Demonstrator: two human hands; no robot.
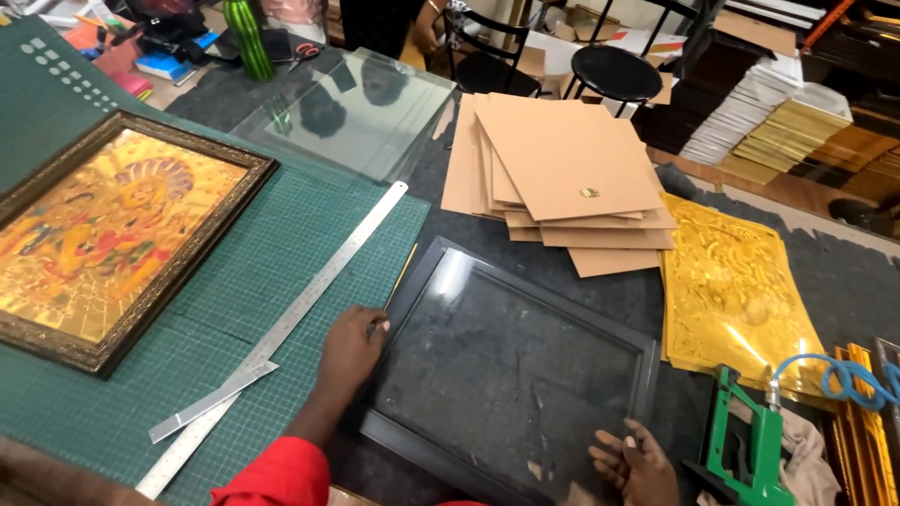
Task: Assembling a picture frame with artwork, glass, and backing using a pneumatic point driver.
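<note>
A black picture frame [427, 255] lies face down on the dark table, with a glass pane [506, 365] sitting in it. My left hand [349, 349] rests on the frame's left rail, fingertips touching the glass edge, beside a thin yellow pencil [404, 274]. My right hand [637, 461] lies flat with fingers spread on the glass at the frame's near right corner. Neither hand grips anything.
A long steel ruler [309, 300] and a shorter metal strip [211, 403] lie on the green cutting mat [281, 244]. A gold-framed picture [103, 230] is at left. Glass sheets [361, 112], brown backing boards [562, 169], gold embossed sheets [731, 290] and a green pneumatic gun [750, 445] surround the frame.
</note>
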